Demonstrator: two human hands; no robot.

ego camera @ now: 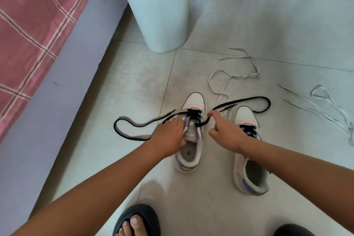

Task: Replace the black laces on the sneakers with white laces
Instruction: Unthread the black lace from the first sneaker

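Observation:
Two pale sneakers stand on the floor tiles. The left sneaker (191,136) has a black lace (132,126) mostly loosened, its long ends trailing left and right across the floor. My left hand (169,134) grips the shoe's left side by the tongue. My right hand (222,130) pinches the black lace just right of the eyelets. The right sneaker (249,159) still carries black lacing (248,129) near its toe. Two white laces lie loose on the floor: one (239,74) beyond the shoes, another (325,105) at the far right.
A white bin (162,15) with a blue liner stands beyond the shoes. A bed with a pink checked sheet (34,25) runs along the left. My feet in dark slippers (138,220) are at the bottom edge.

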